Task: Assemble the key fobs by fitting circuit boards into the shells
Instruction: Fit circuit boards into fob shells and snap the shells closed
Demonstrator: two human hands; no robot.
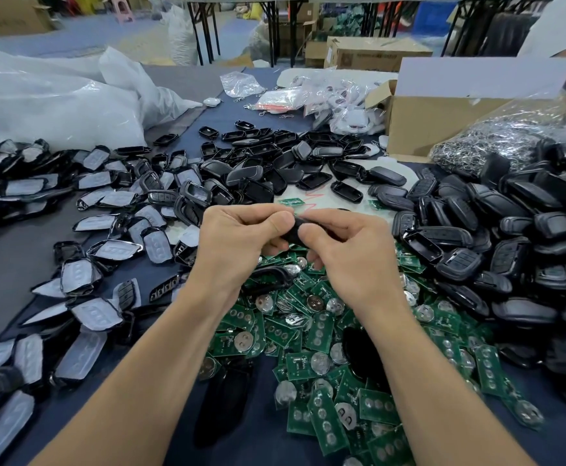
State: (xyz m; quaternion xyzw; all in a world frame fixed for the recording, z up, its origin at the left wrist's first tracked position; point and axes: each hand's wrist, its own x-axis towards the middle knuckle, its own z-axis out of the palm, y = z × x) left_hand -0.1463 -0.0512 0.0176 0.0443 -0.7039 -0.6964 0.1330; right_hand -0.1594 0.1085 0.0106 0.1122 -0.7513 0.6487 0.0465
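Two hands, left hand [238, 237] and right hand [349, 250], pinch one small black plastic fob shell [291, 232] (board hidden); I'd squeeze evenly around the rim.

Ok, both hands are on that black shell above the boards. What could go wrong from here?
1. The black shell, pinched by the left hand and right hand, is mostly hidden by fingers; a slip would likely drop it into the green circuit boards heaped right below.
2. Those boards lie mixed, some button side up, some coin-cell side up, so one could go in flipped.
3. The shell pile at right crowds the boards; a forearm could knock pieces in.
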